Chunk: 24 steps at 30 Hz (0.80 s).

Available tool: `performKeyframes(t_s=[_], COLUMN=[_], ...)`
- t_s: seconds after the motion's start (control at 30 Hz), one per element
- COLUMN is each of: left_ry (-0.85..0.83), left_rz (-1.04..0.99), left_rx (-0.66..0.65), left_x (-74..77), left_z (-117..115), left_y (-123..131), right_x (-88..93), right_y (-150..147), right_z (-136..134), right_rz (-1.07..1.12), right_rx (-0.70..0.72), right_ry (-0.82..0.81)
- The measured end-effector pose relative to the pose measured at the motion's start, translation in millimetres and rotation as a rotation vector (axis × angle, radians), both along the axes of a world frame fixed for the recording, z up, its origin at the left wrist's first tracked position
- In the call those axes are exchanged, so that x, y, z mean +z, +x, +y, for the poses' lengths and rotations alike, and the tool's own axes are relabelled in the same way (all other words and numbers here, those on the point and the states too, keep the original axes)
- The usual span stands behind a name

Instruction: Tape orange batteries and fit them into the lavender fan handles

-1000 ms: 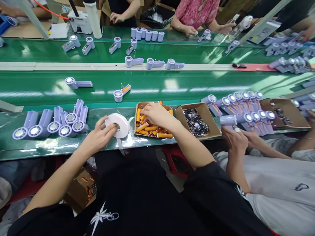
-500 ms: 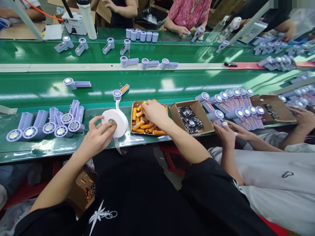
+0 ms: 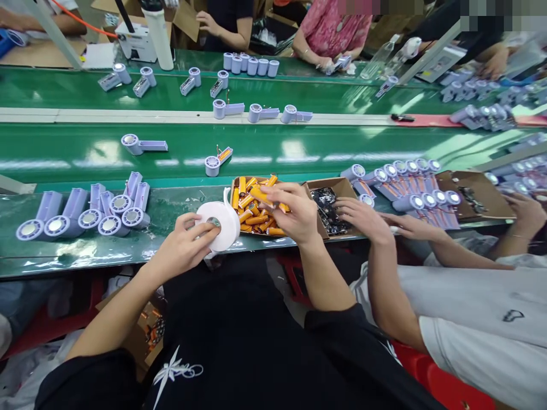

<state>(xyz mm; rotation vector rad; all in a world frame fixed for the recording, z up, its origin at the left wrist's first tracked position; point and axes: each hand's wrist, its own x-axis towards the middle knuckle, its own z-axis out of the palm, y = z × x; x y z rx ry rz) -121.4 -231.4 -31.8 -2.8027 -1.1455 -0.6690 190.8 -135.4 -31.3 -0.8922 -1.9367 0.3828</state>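
Observation:
My left hand (image 3: 184,246) is closed around a white roll of tape (image 3: 220,223), held upright at the near edge of the bench, with a loose tape end sticking up. My right hand (image 3: 294,212) pinches an orange battery cell (image 3: 262,196) lifted just above a cardboard box of orange cells (image 3: 237,183). Both hands sit close together, the cell a short way right of the roll.
A second box of dark circuit boards (image 3: 342,183) stands right of the cells; a neighbour's hand (image 3: 363,217) reaches into it. Lilac fan housings (image 3: 88,212) cluster at left and more lie at right (image 3: 405,181). Green conveyor belts (image 3: 85,156) carry further housings; other workers sit beyond.
My right hand has come out of the battery box holding one orange cell. The tape roll shifted right toward it. The neighbour's hand moved over to the circuit-board box.

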Motion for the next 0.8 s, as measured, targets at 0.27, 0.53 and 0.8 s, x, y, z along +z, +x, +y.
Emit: performKeyframes(t_s=[0.27, 0.53, 0.8], left_ry=[-0.077, -0.035, 0.067], left_rz=[-0.012, 0.058, 0.209], left_rx=[-0.072, -0.054, -0.038], left_x=[11.8, 13.8, 11.3], left_z=[-16.0, -22.6, -18.0], left_y=[9.5, 10.1, -1.0], right_x=[-18.2, -30.1, -27.7], right_y=[-26.6, -35.1, -29.0], right_z=[-21.9, -38.8, -48.4], right_rz=[0.144, 0.171, 0.517], right_rx=[0.076, 0.17, 0.487], right_ry=[0.262, -0.047, -0.715])
